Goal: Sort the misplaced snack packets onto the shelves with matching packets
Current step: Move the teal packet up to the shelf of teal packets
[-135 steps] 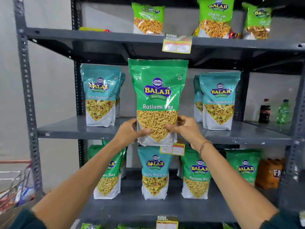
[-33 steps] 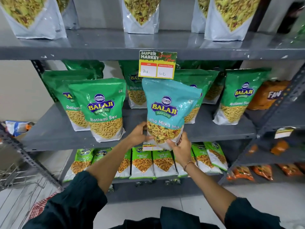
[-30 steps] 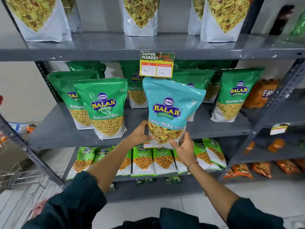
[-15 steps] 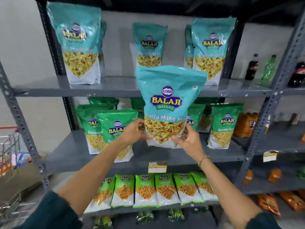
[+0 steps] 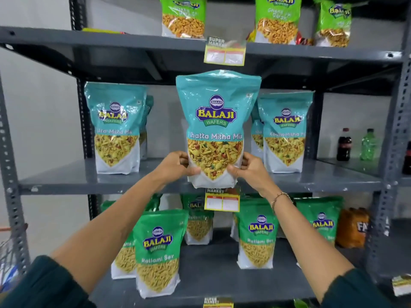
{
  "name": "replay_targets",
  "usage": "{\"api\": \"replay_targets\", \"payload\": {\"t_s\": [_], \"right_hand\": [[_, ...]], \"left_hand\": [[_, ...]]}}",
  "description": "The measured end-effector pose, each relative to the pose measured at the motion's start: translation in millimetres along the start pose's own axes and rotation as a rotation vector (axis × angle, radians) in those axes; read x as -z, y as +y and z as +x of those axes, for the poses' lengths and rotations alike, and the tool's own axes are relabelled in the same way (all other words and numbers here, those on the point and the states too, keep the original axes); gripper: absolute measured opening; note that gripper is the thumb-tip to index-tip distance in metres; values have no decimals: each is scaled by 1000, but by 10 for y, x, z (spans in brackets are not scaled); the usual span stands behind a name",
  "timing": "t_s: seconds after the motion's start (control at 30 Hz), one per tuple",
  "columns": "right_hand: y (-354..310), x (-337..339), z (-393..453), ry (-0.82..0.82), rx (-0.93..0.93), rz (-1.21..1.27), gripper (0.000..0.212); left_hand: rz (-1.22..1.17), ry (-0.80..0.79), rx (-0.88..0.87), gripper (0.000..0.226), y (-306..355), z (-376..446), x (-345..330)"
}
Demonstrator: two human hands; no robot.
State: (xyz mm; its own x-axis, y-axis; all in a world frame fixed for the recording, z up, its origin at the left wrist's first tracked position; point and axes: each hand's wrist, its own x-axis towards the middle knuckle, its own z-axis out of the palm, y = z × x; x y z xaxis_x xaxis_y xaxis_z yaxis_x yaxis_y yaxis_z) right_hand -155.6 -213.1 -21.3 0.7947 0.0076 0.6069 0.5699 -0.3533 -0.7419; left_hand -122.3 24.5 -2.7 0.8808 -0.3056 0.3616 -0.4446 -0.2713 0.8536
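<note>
A teal Khatta Mitha Mix packet [image 5: 216, 121] is upright at the front edge of the middle shelf [image 5: 77, 178]. My left hand [image 5: 175, 165] grips its lower left side and my right hand [image 5: 251, 170] grips its lower right side. Matching teal packets stand on that shelf at the left [image 5: 115, 130] and at the right [image 5: 285, 132]. On the shelf below [image 5: 213, 276] stand green Ratlami Sev packets, one at the front left [image 5: 159, 252] and one at the right [image 5: 258, 238]. Whether the held packet's base touches the shelf is hidden by my hands.
Light green packets [image 5: 183, 17] line the top shelf. Price tags [image 5: 224, 52] hang from the shelf edges. Dark and green bottles [image 5: 344, 144] stand on the neighbouring rack at the right, with an orange pack [image 5: 352, 227] below. A cart [image 5: 6, 261] shows at the left edge.
Earlier I held a green Ratlami Sev packet. Since one second ago, both hands have lifted the teal packet from the lower shelf up to the middle shelf with the other teal packets.
</note>
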Motion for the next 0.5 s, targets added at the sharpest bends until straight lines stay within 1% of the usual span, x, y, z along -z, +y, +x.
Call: {"api": "replay_targets", "payload": {"t_s": [0.07, 0.17, 0.3, 0.37, 0.5], "right_hand": [[27, -1, 237, -17, -2, 16, 33], [139, -26, 563, -42, -22, 62, 40], [395, -68, 895, -25, -30, 76, 44], [530, -76, 1030, -29, -46, 72, 46], [723, -59, 1181, -58, -98, 48, 46]], "left_hand": [[-18, 15, -2, 35, 8, 201, 65], [-26, 50, 7, 52, -25, 488, 117], [-74, 84, 24, 58, -141, 830, 95], [-88, 103, 23, 57, -216, 964, 61], [-89, 110, 44, 47, -390, 1136, -25]]}}
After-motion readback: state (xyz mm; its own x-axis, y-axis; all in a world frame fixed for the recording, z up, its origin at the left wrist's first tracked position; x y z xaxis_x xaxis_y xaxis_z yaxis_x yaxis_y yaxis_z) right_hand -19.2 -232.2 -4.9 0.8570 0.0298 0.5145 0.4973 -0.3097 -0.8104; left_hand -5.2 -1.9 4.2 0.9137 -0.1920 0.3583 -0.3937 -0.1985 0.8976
